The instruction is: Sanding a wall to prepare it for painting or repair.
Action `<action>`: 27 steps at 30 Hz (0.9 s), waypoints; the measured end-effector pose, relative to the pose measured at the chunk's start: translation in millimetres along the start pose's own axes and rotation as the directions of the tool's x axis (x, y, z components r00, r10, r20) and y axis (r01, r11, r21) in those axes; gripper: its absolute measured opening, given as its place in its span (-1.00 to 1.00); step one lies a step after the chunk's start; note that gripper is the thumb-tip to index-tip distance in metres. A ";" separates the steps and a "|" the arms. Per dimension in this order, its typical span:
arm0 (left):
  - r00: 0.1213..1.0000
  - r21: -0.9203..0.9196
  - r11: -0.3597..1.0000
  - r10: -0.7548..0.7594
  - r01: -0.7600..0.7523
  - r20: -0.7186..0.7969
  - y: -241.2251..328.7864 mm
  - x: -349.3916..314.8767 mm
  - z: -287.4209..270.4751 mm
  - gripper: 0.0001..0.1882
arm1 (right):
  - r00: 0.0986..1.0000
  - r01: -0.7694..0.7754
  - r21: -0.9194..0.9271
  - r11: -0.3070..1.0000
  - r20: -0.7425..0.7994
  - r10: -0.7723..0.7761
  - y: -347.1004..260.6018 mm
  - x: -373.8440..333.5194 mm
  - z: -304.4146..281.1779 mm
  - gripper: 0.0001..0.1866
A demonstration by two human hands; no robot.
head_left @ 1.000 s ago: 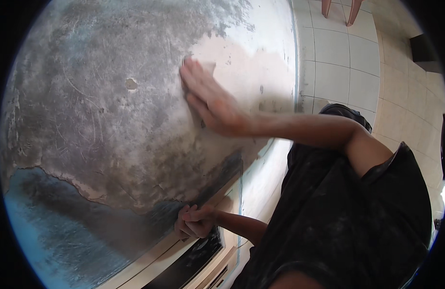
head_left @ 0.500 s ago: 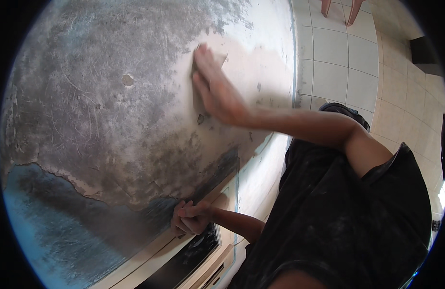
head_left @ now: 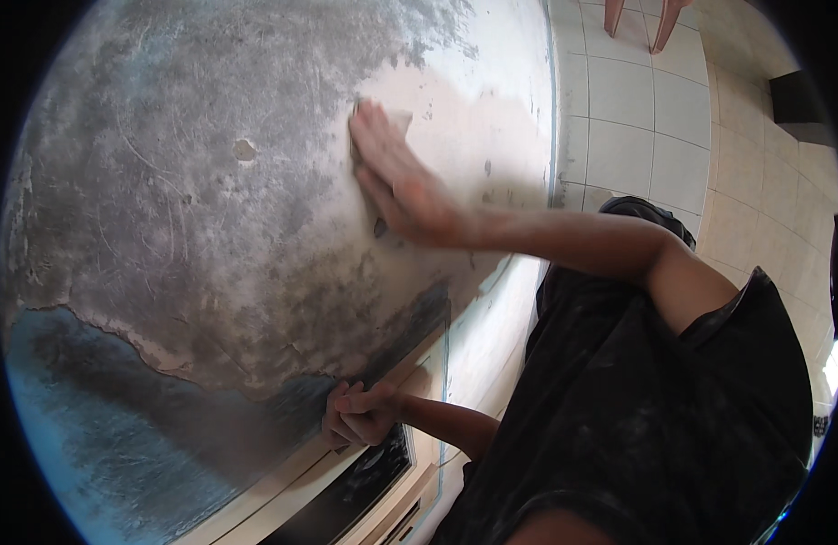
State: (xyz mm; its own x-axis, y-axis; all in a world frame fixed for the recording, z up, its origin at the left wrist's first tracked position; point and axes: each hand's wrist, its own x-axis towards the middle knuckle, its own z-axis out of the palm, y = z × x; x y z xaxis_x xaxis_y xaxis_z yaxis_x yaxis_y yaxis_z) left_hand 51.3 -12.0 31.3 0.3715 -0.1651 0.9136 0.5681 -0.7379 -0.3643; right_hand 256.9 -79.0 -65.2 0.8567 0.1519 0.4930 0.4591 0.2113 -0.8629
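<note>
Right hand [head_left: 403, 186] had slid back toward the grey side of the wall [head_left: 210, 82], flattened over a pale sheet [head_left: 399, 121] at the edge of the pale patch [head_left: 483, 136], suggesting a rubbing stroke. Left hand [head_left: 360, 413] stayed curled at the edge of the frame [head_left: 251, 504]; could not tell whether clamped.

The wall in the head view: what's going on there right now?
The person's right hand lies flat over a thin pale sheet, against a patchy wall roughly where grey meets off-white. The left hand is curled at a cream frame; I can't tell whether it holds anything. A blue area of the wall shows at the picture's lower left.
</note>
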 end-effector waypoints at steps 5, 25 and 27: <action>1.000 -0.014 1.000 0.003 -0.003 0.004 -1.6 -1.8 1.8 -0.47 | 0.983 -0.084 -0.028 0.996 -0.166 0.078 -7.1 8.7 10.8 -0.43; 1.000 -0.029 0.999 0.013 -0.013 0.011 -1.8 -3.4 -1.7 -0.45 | 0.993 0.036 -0.011 0.999 -0.109 -0.038 -19.7 5.8 5.5 -0.41; 1.000 -0.040 0.999 0.011 -0.010 0.016 -1.7 -4.7 0.7 -0.45 | 0.994 0.044 -0.028 0.999 -0.098 -0.047 -23.4 -15.3 12.7 -0.41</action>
State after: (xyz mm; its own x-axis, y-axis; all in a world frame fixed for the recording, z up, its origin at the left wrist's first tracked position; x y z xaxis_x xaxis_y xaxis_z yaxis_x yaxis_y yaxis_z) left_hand 49.0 -9.5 27.5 0.3889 -0.1628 0.9068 0.5344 -0.7619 -0.3660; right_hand 230.1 -74.0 -51.1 0.8531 0.0460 0.5197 0.5032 0.1905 -0.8429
